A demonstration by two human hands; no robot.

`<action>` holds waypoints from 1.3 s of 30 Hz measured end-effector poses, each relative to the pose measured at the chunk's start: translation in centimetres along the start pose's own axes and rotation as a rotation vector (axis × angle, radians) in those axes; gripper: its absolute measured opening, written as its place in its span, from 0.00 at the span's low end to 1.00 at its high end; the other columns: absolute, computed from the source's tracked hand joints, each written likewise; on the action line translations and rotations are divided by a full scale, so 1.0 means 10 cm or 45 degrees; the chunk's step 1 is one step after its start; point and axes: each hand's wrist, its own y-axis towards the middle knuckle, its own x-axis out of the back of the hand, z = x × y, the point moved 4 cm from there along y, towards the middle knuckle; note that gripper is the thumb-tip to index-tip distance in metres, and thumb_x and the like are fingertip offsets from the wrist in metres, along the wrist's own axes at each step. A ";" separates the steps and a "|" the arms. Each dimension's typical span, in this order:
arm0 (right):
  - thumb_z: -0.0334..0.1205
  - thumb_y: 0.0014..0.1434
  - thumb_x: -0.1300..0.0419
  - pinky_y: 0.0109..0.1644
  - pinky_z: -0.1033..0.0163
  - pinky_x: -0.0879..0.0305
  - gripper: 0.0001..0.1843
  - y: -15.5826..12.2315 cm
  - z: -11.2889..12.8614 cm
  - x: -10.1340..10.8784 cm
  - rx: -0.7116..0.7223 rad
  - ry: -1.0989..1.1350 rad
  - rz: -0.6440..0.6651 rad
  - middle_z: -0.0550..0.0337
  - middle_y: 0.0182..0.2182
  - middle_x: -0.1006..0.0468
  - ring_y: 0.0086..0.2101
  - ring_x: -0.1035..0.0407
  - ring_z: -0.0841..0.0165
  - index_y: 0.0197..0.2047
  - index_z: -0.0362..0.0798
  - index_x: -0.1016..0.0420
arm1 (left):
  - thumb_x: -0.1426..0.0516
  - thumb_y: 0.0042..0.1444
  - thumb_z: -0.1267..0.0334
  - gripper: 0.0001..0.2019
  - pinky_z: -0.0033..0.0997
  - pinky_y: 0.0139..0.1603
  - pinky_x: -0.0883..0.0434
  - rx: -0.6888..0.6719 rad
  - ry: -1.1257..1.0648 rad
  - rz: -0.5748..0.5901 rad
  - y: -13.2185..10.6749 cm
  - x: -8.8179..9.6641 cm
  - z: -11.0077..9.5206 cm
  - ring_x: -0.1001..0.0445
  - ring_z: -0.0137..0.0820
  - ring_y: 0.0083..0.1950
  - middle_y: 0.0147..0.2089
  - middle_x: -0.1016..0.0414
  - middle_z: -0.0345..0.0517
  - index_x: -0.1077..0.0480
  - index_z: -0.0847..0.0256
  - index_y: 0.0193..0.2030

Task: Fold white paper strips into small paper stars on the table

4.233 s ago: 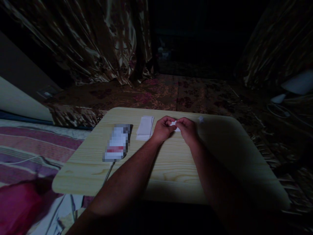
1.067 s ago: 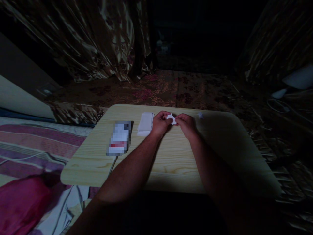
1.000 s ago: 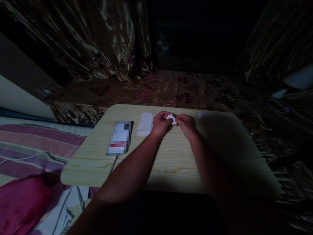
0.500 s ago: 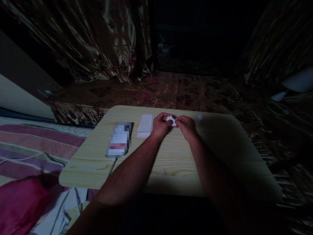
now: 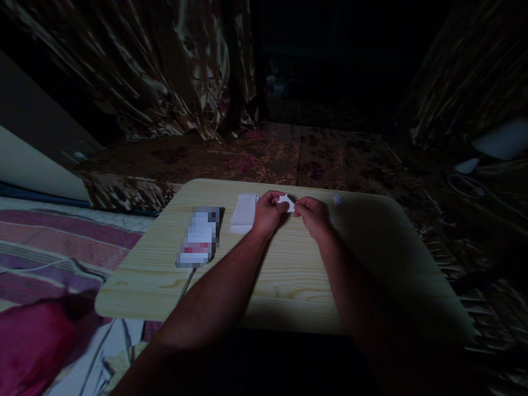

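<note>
Both my hands meet over the far middle of a pale wooden table (image 5: 289, 275). My left hand (image 5: 267, 212) and my right hand (image 5: 312, 214) pinch a small white folded paper piece (image 5: 286, 202) between their fingertips, just above the tabletop. A stack of white paper slips (image 5: 244, 212) lies right beside my left hand. Another tiny white paper piece (image 5: 337, 199) rests on the table to the right of my right hand.
A phone (image 5: 198, 237) with a cable lies on the table's left part. Striped bedding (image 5: 53, 247) and a red cushion (image 5: 33, 341) are at the left. Patterned curtains (image 5: 157, 71) and a dark carpet (image 5: 289, 154) lie beyond the table.
The paper piece has been lifted slightly off the table and turned between my fingertips. My hands stay in nearly the same place.
</note>
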 end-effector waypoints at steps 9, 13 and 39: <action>0.40 0.46 0.41 0.28 0.66 0.41 0.06 -0.01 0.01 0.00 -0.019 -0.009 0.002 0.65 0.19 0.27 0.22 0.34 0.71 0.28 0.47 0.28 | 0.36 0.39 0.68 0.16 0.25 0.29 0.35 0.019 0.002 0.008 -0.02 -0.01 -0.02 0.32 0.23 0.26 0.28 0.28 0.36 0.28 0.61 0.38; 0.39 0.45 0.41 0.28 0.65 0.42 0.05 -0.01 0.01 0.00 -0.014 -0.040 -0.008 0.64 0.19 0.27 0.22 0.34 0.71 0.27 0.47 0.28 | 0.36 0.38 0.68 0.16 0.25 0.29 0.35 0.028 0.007 0.019 -0.02 -0.02 -0.02 0.32 0.23 0.26 0.27 0.29 0.35 0.28 0.61 0.38; 0.42 0.46 0.35 0.32 0.65 0.35 0.13 -0.03 0.07 -0.02 0.014 0.194 -0.011 0.63 0.27 0.24 0.28 0.31 0.70 0.35 0.47 0.27 | 0.38 0.39 0.71 0.17 0.22 0.26 0.39 0.024 0.040 0.183 -0.04 -0.08 0.00 0.35 0.22 0.24 0.28 0.30 0.35 0.30 0.61 0.40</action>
